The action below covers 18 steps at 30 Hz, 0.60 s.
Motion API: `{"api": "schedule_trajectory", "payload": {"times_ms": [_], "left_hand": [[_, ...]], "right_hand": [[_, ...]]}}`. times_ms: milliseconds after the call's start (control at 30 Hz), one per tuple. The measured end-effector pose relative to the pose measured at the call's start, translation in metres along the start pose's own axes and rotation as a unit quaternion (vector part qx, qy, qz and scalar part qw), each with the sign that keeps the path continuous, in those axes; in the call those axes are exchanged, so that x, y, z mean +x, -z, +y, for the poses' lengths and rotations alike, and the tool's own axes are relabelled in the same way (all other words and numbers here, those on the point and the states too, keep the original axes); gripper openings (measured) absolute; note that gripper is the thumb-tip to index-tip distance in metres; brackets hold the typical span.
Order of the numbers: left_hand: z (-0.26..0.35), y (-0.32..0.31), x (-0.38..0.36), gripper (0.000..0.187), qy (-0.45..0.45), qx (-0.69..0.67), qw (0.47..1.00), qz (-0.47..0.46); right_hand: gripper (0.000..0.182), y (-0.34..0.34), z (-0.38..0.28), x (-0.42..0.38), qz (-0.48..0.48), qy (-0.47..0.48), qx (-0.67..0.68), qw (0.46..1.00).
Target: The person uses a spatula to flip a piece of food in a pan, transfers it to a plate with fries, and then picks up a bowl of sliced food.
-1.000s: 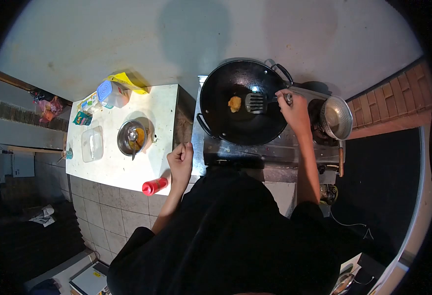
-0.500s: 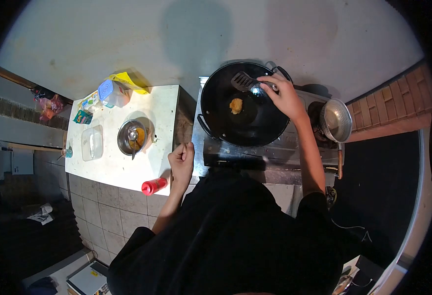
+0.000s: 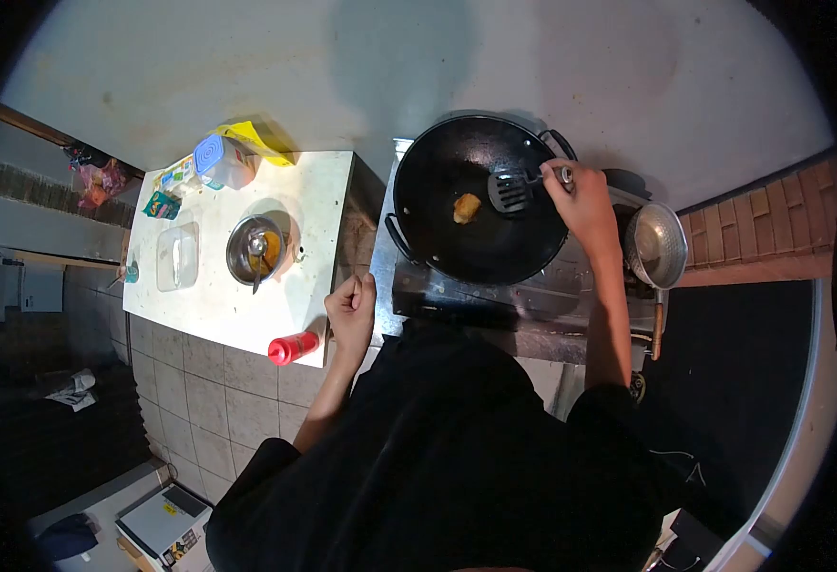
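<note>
A black wok (image 3: 476, 205) sits on a steel stove (image 3: 504, 291). Inside it lies one small yellow-orange piece of food (image 3: 465, 207). My right hand (image 3: 582, 198) grips the handle of a black slotted spatula (image 3: 514, 189), whose blade rests in the wok just right of the food. My left hand (image 3: 350, 315) is closed in a fist at the edge of the white counter (image 3: 314, 205), with nothing visible in it, between the counter and the stove.
On the counter stand a metal bowl (image 3: 256, 250) with a spoon and orange contents, a clear lidded box (image 3: 177, 255), a blue-lidded jar (image 3: 223, 160), a yellow packet (image 3: 256, 138) and a red bottle (image 3: 294, 347) lying at the near edge. A small steel pan (image 3: 656, 246) sits right of the wok.
My right hand swung the spatula from the wok's far rim back down beside the food. The food has shifted slightly right. My left fist has stayed in place.
</note>
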<state>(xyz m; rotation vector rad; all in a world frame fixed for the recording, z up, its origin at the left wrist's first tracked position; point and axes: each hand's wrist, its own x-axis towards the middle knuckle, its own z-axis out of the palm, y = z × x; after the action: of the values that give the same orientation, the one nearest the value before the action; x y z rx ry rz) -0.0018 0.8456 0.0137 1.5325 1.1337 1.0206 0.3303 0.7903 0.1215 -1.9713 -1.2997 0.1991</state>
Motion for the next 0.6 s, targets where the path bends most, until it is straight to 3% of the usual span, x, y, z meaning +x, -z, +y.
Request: {"api": "schedule_trajectory", "payload": {"times_ms": [200, 600], "left_hand": [[0.001, -0.004, 0.001, 0.047, -0.007, 0.003, 1.000, -0.007], [0.000, -0.001, 0.004, 0.048, 0.003, 0.009, 1.000, -0.004]], "right_hand": [[0.028, -0.010, 0.013, -0.005, 0.049, -0.033, -0.057, 0.997], [0.031, -0.021, -0.007, 0.008, 0.093, -0.036, 0.003, 0.995]]}}
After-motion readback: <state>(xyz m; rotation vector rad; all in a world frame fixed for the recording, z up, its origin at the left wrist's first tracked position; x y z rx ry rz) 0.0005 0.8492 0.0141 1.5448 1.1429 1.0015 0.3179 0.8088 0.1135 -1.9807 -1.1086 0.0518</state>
